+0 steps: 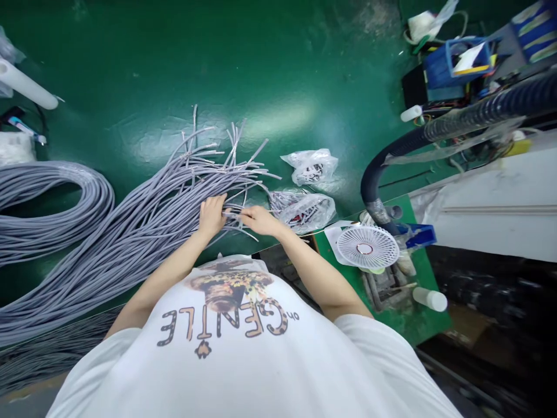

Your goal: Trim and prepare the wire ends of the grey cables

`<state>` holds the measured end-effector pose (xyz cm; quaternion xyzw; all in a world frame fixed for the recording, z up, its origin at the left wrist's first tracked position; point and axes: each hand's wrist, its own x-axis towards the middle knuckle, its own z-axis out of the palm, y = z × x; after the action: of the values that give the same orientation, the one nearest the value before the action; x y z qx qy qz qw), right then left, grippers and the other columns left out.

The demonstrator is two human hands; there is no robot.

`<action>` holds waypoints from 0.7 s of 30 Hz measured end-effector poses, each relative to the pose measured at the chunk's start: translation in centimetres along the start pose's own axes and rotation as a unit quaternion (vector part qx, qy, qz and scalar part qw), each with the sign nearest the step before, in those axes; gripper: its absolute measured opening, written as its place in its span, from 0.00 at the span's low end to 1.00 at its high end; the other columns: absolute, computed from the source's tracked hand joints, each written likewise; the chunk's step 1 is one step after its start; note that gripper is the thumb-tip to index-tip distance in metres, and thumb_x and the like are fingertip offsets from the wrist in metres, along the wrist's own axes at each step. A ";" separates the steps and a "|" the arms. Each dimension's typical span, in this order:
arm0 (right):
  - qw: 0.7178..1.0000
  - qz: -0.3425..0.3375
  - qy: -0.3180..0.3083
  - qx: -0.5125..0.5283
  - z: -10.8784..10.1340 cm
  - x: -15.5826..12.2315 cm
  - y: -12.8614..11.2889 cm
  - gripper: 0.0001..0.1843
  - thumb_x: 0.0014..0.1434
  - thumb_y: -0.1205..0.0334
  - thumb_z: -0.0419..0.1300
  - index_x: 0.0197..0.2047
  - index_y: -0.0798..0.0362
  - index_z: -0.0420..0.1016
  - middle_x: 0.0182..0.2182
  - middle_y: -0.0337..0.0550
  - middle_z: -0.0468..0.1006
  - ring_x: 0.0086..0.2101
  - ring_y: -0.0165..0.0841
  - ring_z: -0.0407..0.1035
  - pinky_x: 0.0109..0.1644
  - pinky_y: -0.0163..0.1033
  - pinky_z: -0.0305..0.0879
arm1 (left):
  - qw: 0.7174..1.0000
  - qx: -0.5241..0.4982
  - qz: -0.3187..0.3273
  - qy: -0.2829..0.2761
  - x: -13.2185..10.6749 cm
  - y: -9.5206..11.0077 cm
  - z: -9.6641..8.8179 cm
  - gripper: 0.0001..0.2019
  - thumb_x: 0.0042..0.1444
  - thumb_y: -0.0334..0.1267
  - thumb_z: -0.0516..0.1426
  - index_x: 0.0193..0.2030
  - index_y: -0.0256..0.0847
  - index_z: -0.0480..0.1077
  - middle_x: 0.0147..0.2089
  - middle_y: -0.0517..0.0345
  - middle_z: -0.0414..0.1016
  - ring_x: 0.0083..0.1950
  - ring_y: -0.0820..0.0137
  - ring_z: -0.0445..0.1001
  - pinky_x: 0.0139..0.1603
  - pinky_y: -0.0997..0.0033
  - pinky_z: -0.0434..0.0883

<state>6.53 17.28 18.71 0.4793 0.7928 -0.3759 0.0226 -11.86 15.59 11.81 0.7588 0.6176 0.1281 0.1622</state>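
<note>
A thick spread of grey cables (143, 232) lies across the green table, their cut ends fanned out toward the middle. At the near edge of these ends, my left hand (212, 215) is closed around a cable, its fingers partly hidden. Just right of it, my right hand (260, 220) pinches the end part of a cable, thumb and fingers together. A small gap separates the two hands, with cable ends between them. Beside my right hand lies a clear plastic bag (311, 212) of small parts with thin wires. Another clear bag (314, 167) of small dark parts sits behind it.
A coil of grey cable (93, 186) lies at the left, with a white roll (30, 86) behind it. To the right are a white fan (368, 248), a dark flexible hose (374, 180), a white bottle (430, 299) and a blue bin (456, 61).
</note>
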 end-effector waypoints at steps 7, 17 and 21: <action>0.985 0.036 0.020 0.170 3.4 -1.8 1.0 0.25 0.64 0.49 0.46 0.19 0.53 0.59 0.17 0.33 0.58 0.22 0.26 0.54 0.30 0.33 0.49 | 0.994 0.070 0.050 -0.069 0.3 -0.5 1.2 0.26 0.66 0.49 0.43 0.31 0.37 0.75 0.30 0.43 0.80 0.34 0.62 0.77 0.38 0.63 0.61; 0.945 0.070 0.011 0.319 3.8 -8.3 -1.2 0.30 0.59 0.39 0.48 0.17 0.51 0.49 0.16 0.32 0.50 0.20 0.24 0.46 0.25 0.34 0.45 | 0.989 0.069 0.097 -0.081 -0.1 -1.8 3.2 0.21 0.64 0.44 0.47 0.32 0.35 0.76 0.29 0.42 0.79 0.33 0.61 0.78 0.40 0.61 0.61; 0.894 0.150 0.057 0.419 2.8 -11.7 1.0 0.27 0.57 0.38 0.53 0.21 0.53 0.63 0.14 0.32 0.60 0.17 0.24 0.55 0.23 0.33 0.51 | 0.990 0.068 0.101 -0.078 0.0 -2.4 3.3 0.18 0.63 0.41 0.49 0.33 0.36 0.76 0.29 0.42 0.79 0.33 0.61 0.78 0.39 0.62 0.61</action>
<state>12.74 7.15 20.78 0.5779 0.4807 -0.6374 -0.1695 -12.74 15.76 7.78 0.8340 0.5309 0.0422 0.1441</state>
